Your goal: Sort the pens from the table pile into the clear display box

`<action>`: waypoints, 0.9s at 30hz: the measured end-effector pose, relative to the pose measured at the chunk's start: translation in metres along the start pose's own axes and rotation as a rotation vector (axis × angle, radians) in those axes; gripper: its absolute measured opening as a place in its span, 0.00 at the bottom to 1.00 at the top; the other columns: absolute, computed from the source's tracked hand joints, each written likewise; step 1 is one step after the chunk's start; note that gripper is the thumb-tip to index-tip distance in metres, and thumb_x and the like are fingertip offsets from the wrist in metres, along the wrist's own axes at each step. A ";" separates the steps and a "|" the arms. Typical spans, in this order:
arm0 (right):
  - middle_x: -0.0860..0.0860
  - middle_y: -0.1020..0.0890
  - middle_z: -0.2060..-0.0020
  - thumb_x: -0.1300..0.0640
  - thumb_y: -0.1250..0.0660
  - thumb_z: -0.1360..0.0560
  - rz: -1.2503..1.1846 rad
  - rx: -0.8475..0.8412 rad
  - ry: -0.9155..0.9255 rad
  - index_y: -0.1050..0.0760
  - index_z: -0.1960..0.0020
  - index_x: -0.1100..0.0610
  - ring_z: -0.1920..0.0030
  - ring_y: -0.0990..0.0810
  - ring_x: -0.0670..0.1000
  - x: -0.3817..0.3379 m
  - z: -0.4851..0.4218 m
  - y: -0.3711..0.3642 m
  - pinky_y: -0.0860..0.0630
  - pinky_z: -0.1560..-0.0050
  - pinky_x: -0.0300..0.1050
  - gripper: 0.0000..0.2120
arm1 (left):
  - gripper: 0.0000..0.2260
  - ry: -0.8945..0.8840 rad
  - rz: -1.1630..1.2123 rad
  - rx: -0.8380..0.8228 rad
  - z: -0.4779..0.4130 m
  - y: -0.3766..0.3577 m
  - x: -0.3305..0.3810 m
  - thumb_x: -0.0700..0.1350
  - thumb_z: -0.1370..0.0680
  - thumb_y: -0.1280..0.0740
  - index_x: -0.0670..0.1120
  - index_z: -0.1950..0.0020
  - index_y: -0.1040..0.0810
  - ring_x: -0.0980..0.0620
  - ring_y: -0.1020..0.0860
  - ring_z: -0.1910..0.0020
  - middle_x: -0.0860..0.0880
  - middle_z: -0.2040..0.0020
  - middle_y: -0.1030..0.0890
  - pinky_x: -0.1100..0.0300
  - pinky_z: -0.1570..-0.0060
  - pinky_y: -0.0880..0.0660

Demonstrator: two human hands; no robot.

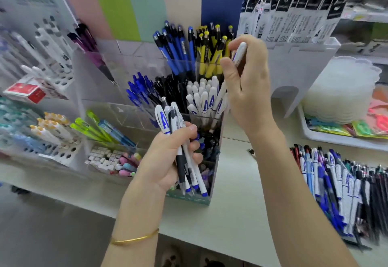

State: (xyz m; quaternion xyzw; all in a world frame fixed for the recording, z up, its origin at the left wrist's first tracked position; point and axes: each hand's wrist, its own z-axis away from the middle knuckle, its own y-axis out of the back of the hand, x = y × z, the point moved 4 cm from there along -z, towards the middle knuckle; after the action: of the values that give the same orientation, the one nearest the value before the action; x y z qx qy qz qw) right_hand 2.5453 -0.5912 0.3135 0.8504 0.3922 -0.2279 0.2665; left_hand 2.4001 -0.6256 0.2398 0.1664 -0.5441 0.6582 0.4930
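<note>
1. The left hand (168, 159) grips a bundle of pens (178, 132), white-and-blue and black ones, tips down, in front of the clear display box (214, 172). A gold bangle (134, 239) circles that wrist.
2. The right hand (249, 86) pinches a single white pen (240, 53) between thumb and fingers (237, 44). The pen is tilted, its lower part among the white capped pens (201, 96) standing in the box's right-hand compartment.
3. Left of these stand black pens (168, 87) and blue pens (139, 90). Behind them stand blue-and-black pens (178, 46) and yellow-and-black pens (212, 54).
4. A pile of mixed pens (340, 187) lies on the pale worktop (241, 203), to the right and well apart from the box.
</note>
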 end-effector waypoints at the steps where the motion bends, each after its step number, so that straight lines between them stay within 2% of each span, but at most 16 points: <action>1: 0.56 0.28 0.51 0.63 0.38 0.22 0.006 -0.020 0.010 0.31 0.42 0.67 0.55 0.31 0.40 0.002 0.001 -0.001 0.35 0.51 0.27 0.10 | 0.05 -0.009 0.001 0.004 0.000 0.000 0.000 0.35 0.22 0.38 0.43 0.55 0.31 0.56 0.31 0.75 0.48 0.66 0.30 0.65 0.79 0.33; 3: 0.55 0.26 0.55 0.63 0.35 0.24 0.023 -0.060 0.014 0.34 0.38 0.61 0.57 0.29 0.46 0.006 0.008 -0.006 0.33 0.54 0.28 0.16 | 0.05 -0.021 0.002 0.008 0.001 -0.001 -0.001 0.35 0.23 0.38 0.43 0.55 0.31 0.56 0.31 0.75 0.48 0.66 0.30 0.65 0.78 0.32; 5: 0.53 0.27 0.62 0.61 0.32 0.25 0.082 -0.020 0.027 0.37 0.40 0.54 0.62 0.29 0.50 0.011 0.019 -0.008 0.30 0.60 0.36 0.18 | 0.05 -0.031 0.001 0.015 0.001 -0.002 -0.003 0.35 0.23 0.38 0.43 0.55 0.32 0.56 0.31 0.75 0.48 0.66 0.31 0.65 0.78 0.33; 7: 0.53 0.23 0.62 0.58 0.30 0.25 0.200 0.077 0.079 0.30 0.45 0.55 0.60 0.28 0.53 0.017 0.030 -0.009 0.27 0.59 0.45 0.12 | 0.05 -0.036 0.002 0.025 0.000 -0.002 -0.005 0.35 0.22 0.39 0.44 0.55 0.31 0.56 0.32 0.75 0.48 0.66 0.31 0.66 0.78 0.33; 9: 0.54 0.20 0.57 0.56 0.30 0.25 0.299 0.131 0.136 0.21 0.53 0.58 0.53 0.29 0.53 0.022 0.040 -0.009 0.26 0.54 0.51 0.06 | 0.05 -0.036 0.010 0.022 -0.001 -0.001 -0.007 0.35 0.22 0.38 0.44 0.55 0.31 0.56 0.31 0.75 0.49 0.67 0.30 0.66 0.78 0.33; 11: 0.55 0.19 0.52 0.57 0.32 0.24 0.305 0.142 0.117 0.18 0.55 0.59 0.49 0.30 0.52 0.026 0.047 -0.011 0.27 0.51 0.53 0.07 | 0.06 -0.034 0.023 0.007 -0.001 0.001 -0.008 0.35 0.25 0.35 0.43 0.54 0.30 0.56 0.31 0.74 0.49 0.67 0.30 0.66 0.78 0.34; 13: 0.56 0.20 0.51 0.60 0.33 0.24 0.304 0.184 0.112 0.17 0.53 0.58 0.48 0.30 0.53 0.023 0.053 -0.009 0.27 0.51 0.55 0.06 | 0.08 -0.034 0.033 -0.008 0.001 0.004 -0.008 0.34 0.27 0.32 0.43 0.53 0.29 0.56 0.31 0.74 0.49 0.67 0.29 0.66 0.78 0.34; 16: 0.59 0.20 0.54 0.68 0.34 0.26 0.260 0.239 0.183 0.17 0.52 0.61 0.51 0.30 0.53 0.005 0.060 -0.009 0.27 0.52 0.49 0.08 | 0.08 -0.036 0.039 -0.039 0.004 0.011 -0.010 0.36 0.28 0.34 0.43 0.51 0.28 0.57 0.31 0.74 0.49 0.67 0.29 0.67 0.78 0.34; 19: 0.62 0.21 0.58 0.74 0.36 0.29 0.081 0.076 0.257 0.18 0.55 0.66 0.55 0.25 0.58 -0.017 0.069 -0.027 0.28 0.53 0.44 0.10 | 0.08 -0.042 0.011 -0.056 0.009 0.023 -0.011 0.36 0.27 0.34 0.43 0.50 0.28 0.57 0.32 0.73 0.50 0.67 0.29 0.67 0.78 0.34; 21: 0.61 0.22 0.59 0.74 0.37 0.28 -0.013 -0.064 0.228 0.19 0.56 0.67 0.57 0.23 0.58 -0.027 0.076 -0.041 0.27 0.54 0.43 0.09 | 0.07 -0.069 -0.035 -0.053 0.012 0.032 -0.011 0.35 0.25 0.34 0.44 0.51 0.28 0.57 0.32 0.72 0.51 0.67 0.29 0.67 0.76 0.34; 25: 0.57 0.20 0.57 0.70 0.37 0.26 -0.050 -0.265 0.023 0.20 0.51 0.64 0.56 0.22 0.53 -0.034 0.077 -0.057 0.26 0.53 0.40 0.08 | 0.05 -0.058 0.073 -0.066 0.020 0.049 -0.009 0.38 0.25 0.37 0.43 0.50 0.26 0.58 0.31 0.73 0.50 0.67 0.28 0.68 0.77 0.33; 27: 0.54 0.19 0.58 0.63 0.38 0.23 -0.112 -0.396 -0.187 0.21 0.49 0.62 0.57 0.20 0.53 -0.033 0.075 -0.064 0.23 0.53 0.48 0.08 | 0.07 -0.033 0.121 -0.072 0.023 0.056 -0.009 0.40 0.26 0.38 0.43 0.49 0.25 0.58 0.30 0.74 0.50 0.67 0.26 0.68 0.77 0.32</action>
State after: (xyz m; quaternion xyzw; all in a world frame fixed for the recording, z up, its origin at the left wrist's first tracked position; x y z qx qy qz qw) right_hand 2.4614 -0.6214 0.2593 0.7336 0.4494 -0.2389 0.4504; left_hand 2.3500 -0.6460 0.2100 0.1261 -0.5846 0.6639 0.4489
